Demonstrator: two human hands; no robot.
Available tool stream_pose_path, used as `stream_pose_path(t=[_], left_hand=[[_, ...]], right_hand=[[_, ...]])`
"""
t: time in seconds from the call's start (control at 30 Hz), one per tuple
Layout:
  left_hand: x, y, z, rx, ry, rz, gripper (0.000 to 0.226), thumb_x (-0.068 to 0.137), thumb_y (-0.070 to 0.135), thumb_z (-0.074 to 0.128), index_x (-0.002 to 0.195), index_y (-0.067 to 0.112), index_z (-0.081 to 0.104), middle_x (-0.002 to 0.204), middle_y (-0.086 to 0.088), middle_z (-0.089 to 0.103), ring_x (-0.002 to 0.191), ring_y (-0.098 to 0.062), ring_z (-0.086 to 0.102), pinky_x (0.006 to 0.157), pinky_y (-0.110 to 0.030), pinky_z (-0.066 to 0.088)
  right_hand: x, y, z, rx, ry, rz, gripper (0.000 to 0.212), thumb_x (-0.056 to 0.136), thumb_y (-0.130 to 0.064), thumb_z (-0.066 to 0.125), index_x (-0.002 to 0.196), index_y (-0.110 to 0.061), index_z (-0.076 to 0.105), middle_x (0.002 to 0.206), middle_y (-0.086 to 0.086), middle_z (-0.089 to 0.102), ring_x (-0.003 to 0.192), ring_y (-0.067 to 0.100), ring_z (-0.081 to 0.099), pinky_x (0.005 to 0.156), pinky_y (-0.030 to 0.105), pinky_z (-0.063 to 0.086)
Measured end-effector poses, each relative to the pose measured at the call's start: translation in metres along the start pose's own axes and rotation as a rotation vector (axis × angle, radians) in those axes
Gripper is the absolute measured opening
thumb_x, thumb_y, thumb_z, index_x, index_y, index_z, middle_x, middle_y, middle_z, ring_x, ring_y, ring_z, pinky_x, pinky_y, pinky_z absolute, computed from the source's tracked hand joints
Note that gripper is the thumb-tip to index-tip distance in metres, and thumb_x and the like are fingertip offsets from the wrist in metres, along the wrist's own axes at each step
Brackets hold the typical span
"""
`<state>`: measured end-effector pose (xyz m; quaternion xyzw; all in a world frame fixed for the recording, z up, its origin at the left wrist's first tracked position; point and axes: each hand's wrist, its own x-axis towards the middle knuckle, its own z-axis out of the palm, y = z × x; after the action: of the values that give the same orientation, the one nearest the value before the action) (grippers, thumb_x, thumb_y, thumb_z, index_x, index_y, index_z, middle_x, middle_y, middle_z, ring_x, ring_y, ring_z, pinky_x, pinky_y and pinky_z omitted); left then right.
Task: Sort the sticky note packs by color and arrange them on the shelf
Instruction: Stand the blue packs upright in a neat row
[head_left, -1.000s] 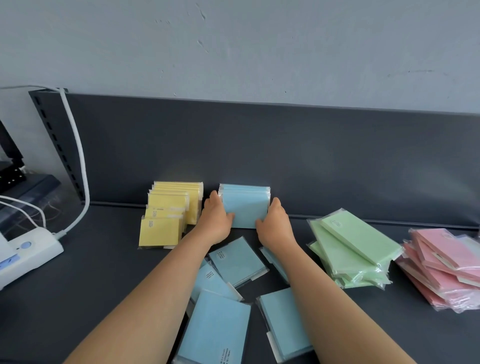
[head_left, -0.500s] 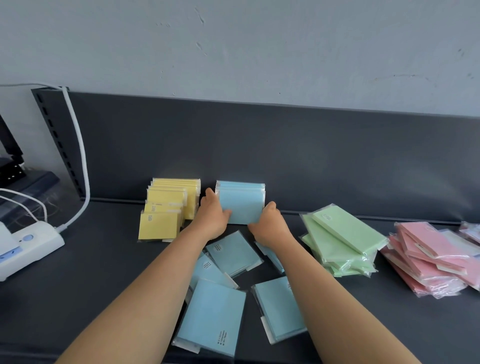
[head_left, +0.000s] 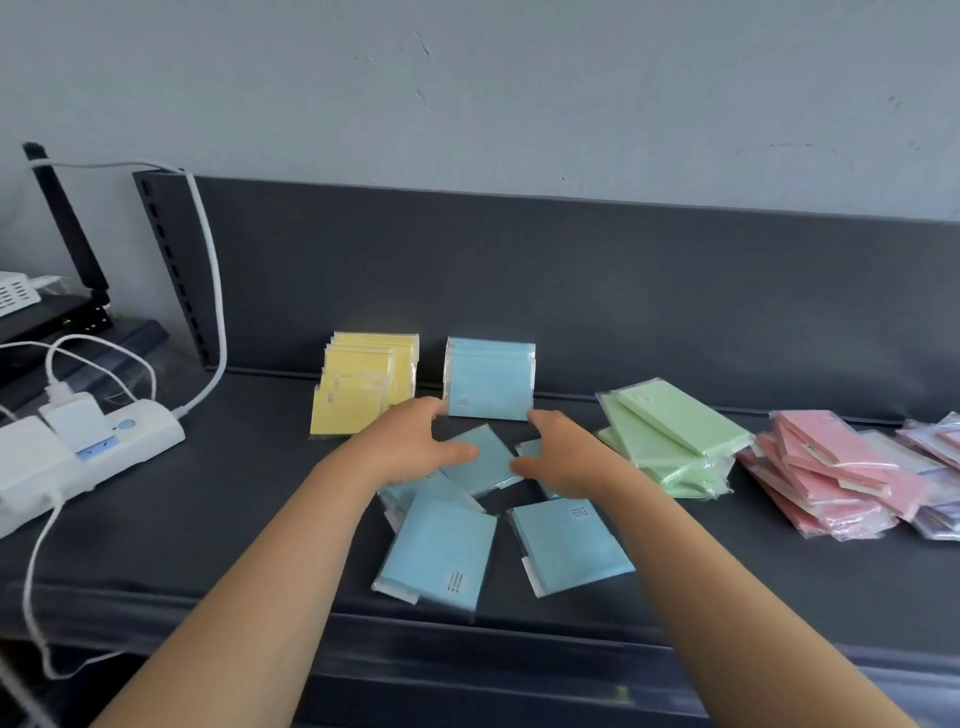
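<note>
Pulled back off the blue stack (head_left: 491, 379), left hand (head_left: 410, 447) and right hand (head_left: 566, 457) hover released, fingers spread, over loose packs (head_left: 478, 460).

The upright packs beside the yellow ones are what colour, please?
Light blue packs, clearest in head view.

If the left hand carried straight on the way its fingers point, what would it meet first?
Most likely the upright blue sticky note stack, near its lower left corner. The left hand hovers close in front of it with its fingertips aimed there, though depth is unclear.
</note>
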<state>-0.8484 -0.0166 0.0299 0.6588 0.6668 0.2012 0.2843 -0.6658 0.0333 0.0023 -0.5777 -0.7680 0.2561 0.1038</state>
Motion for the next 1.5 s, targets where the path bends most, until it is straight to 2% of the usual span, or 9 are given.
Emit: stream_pose_path(t=[0.17,0.33,0.47,0.63,0.8,1.0,1.17,1.33,1.5], left_hand=[[-0.031,0.000,0.004,0.189,0.004,-0.103,0.095,0.065,0.057,0.081,0.143,0.026,0.035,0.142,0.003,0.033,0.131,-0.017,0.033,0.104,-0.038,0.039],[-0.053,-0.002,0.018,0.389,-0.035,-0.260,0.101,0.056,0.066,0.081,0.131,0.018,0.034,0.126,-0.001,0.037,0.111,-0.021,0.050,0.088,-0.036,0.049],[-0.061,-0.003,0.023,0.365,-0.053,-0.290,0.093,0.060,0.065,0.080,0.126,0.014,0.037,0.094,0.007,0.047,0.093,-0.017,0.054,0.070,-0.029,0.044],[-0.068,-0.003,0.025,0.242,-0.027,-0.245,0.064,0.064,0.053,0.084,0.106,0.021,0.047,0.088,0.010,0.050,0.088,-0.014,0.055,0.065,-0.027,0.044],[-0.069,-0.010,0.032,-0.040,-0.034,-0.199,0.046,0.070,0.034,0.086,0.104,0.021,0.056,0.103,0.001,0.062,0.090,-0.015,0.063,0.069,-0.035,0.061],[-0.072,-0.012,0.029,-0.237,-0.002,-0.181,0.039,0.083,0.016,0.076,0.112,0.017,0.050,0.110,-0.002,0.060,0.088,-0.016,0.066,0.056,-0.030,0.059],[-0.072,-0.015,0.027,-0.336,0.189,-0.147,0.041,0.084,0.016,0.074,0.116,0.020,0.047,0.114,-0.001,0.058,0.090,-0.014,0.064,0.053,-0.027,0.056],[-0.071,-0.018,0.029,-0.425,0.352,-0.150,0.048,0.084,0.014,0.074,0.123,0.019,0.046,0.123,-0.001,0.054,0.105,-0.023,0.062,0.054,-0.029,0.058],[-0.066,-0.017,0.030,-0.564,0.381,-0.157,0.034,0.096,0.011,0.056,0.128,0.016,0.045,0.125,-0.004,0.054,0.108,-0.024,0.058,0.058,-0.032,0.060]], right_hand=[[-0.042,0.009,-0.004,-0.039,-0.041,-0.087,0.070,0.092,-0.031,0.060,0.151,-0.017,0.025,0.157,-0.004,0.022,0.133,0.019,0.040,0.096,0.028,0.044],[-0.075,0.026,-0.007,-0.034,-0.065,-0.088,0.076,0.087,-0.033,0.068,0.150,-0.020,0.028,0.157,-0.008,0.023,0.135,0.015,0.037,0.103,0.028,0.040],[-0.085,0.036,-0.005,-0.070,-0.093,-0.096,0.078,0.084,-0.038,0.069,0.149,-0.021,0.029,0.155,-0.007,0.025,0.137,0.014,0.033,0.110,0.028,0.028],[-0.093,0.037,-0.007,-0.105,-0.117,-0.071,0.083,0.079,-0.042,0.073,0.147,-0.023,0.029,0.149,-0.007,0.029,0.129,0.017,0.039,0.107,0.032,0.036],[-0.097,0.032,-0.004,-0.222,-0.143,-0.048,0.082,0.080,-0.050,0.069,0.147,-0.023,0.030,0.142,0.000,0.025,0.126,0.021,0.035,0.105,0.037,0.037],[-0.100,0.030,-0.002,-0.232,-0.107,-0.088,0.084,0.079,-0.056,0.067,0.146,-0.019,0.033,0.148,-0.004,0.027,0.131,0.018,0.036,0.107,0.034,0.034],[-0.096,0.029,0.003,-0.202,-0.027,-0.066,0.078,0.070,-0.066,0.069,0.129,-0.020,0.045,0.124,-0.002,0.043,0.103,0.015,0.047,0.088,0.032,0.046],[-0.089,0.027,0.010,-0.161,-0.074,0.019,0.090,0.057,-0.071,0.075,0.125,-0.021,0.043,0.120,0.000,0.041,0.107,0.018,0.045,0.092,0.037,0.046],[-0.089,0.029,0.010,0.202,-0.011,0.028,0.052,0.078,-0.041,0.075,0.112,-0.018,0.044,0.100,-0.004,0.055,0.082,0.009,0.055,0.066,0.023,0.044]])
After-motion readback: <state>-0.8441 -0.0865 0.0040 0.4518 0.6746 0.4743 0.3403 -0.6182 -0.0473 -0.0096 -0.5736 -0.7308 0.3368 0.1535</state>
